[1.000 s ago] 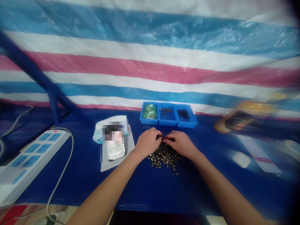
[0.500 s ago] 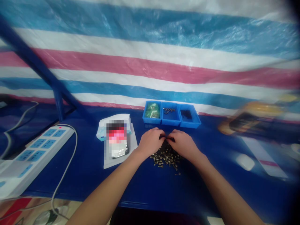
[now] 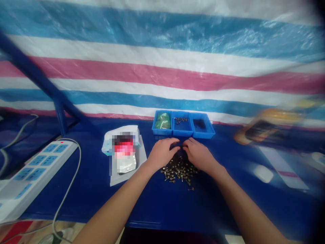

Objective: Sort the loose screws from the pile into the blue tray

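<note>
My left hand (image 3: pixel 162 153) is over the left back edge of a pile of small brass-coloured screws (image 3: pixel 181 168), its thumb and forefinger apart with nothing visible between them. Across a narrow gap, my right hand (image 3: pixel 199 154) has its fingers curled together at the pile's right back edge. Whatever its fingertips may pinch is hidden or too small to name. Just beyond both hands stand three joined blue bins: the left bin (image 3: pixel 154 131) contains a green bag, the middle bin (image 3: pixel 183 133) some metal screws, the right bin (image 3: pixel 209 130) dark small pieces.
A white power strip (image 3: pixel 57 154) with a cable lies at the left. Beside my left forearm is a white soft pack (image 3: pixel 108 140) with a partly blurred packet on paper. On the right are a white rounded object (image 3: pixel 263 173) and a smeared yellow-brown item (image 3: pixel 269 123).
My hands were together at the fingertips and have moved slightly apart. The left thumb and forefinger have opened. The whole view has shifted a little.
</note>
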Motion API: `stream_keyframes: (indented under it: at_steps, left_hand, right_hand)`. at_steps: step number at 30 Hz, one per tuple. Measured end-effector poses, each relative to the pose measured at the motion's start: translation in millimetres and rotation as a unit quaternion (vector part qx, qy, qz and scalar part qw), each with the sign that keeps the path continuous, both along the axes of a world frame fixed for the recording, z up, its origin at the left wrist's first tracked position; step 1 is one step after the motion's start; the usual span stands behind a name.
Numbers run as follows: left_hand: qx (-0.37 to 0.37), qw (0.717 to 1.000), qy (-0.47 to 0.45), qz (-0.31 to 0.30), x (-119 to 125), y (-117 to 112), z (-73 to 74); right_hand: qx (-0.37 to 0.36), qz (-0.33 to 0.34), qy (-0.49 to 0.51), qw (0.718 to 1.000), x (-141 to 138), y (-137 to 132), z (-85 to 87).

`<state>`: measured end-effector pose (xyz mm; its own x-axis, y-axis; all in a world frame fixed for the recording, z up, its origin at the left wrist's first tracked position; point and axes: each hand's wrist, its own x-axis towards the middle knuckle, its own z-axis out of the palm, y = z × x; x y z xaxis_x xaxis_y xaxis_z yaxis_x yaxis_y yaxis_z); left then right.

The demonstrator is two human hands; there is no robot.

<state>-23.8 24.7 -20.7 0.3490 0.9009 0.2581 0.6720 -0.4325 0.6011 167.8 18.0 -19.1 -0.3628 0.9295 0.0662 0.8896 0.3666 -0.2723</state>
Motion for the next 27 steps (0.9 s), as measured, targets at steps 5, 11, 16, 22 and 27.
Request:
stream_keyframes:
  at_steps: [5, 11, 16, 22, 27]
  left_hand:
    - [-0.028, 0.998, -0.051, -0.03, 1, -1, 6.8]
    - [-0.032, 0.994, -0.1, -0.031, 4, -2, 13.0]
    - [-0.06, 0.987, -0.149, -0.006, 6, -3, 17.1]
    - [-0.078, 0.981, -0.176, -0.005, 6, -3, 17.9]
    - [-0.077, 0.981, -0.176, -0.007, 6, -3, 19.7]
  right_hand:
    - [-0.017, 0.031, 0.146, 0.989, 4, 3, 1.6]
    - [-0.013, 0.054, 0.219, 0.974, 3, 0, 10.2]
    - [-0.019, 0.035, 0.294, 0.955, 3, -1, 15.3]
    - [-0.052, 0.015, 0.361, 0.931, 6, 1, 15.0]
    - [-0.071, 0.005, 0.372, 0.926, 10, 1, 16.2]
